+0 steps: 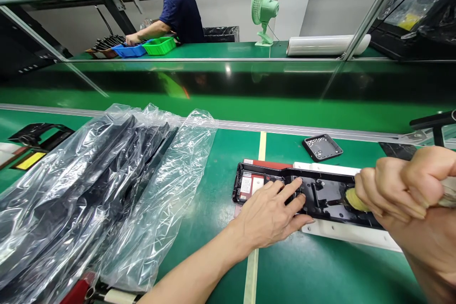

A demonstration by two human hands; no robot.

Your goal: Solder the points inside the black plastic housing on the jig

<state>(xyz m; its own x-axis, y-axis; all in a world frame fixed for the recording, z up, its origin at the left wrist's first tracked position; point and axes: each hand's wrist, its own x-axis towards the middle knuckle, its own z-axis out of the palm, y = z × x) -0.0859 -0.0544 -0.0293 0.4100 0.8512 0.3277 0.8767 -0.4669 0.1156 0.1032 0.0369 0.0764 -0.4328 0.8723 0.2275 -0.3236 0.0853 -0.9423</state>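
A long black plastic housing [327,194] lies open side up on a white and red fixture [351,235] at the right of the green bench. My left hand [272,209] rests on the housing's left half, its fingers spread over the edge and the inside. Above the right part of the housing, my right hand [402,185] is wrapped round a screwdriver [356,199] with a yellowish front part, its dark tip pointing left into the housing. Just behind the housing sits a small black tray [322,147] with tiny shiny metal parts.
Clear plastic bags with black parts [107,185] cover the left of the bench. Beyond the green conveyor [228,90], a person in dark blue [183,16] reaches into blue [130,50] and green bins [159,46]. A green fan [263,12] and a film roll [324,45] stand there.
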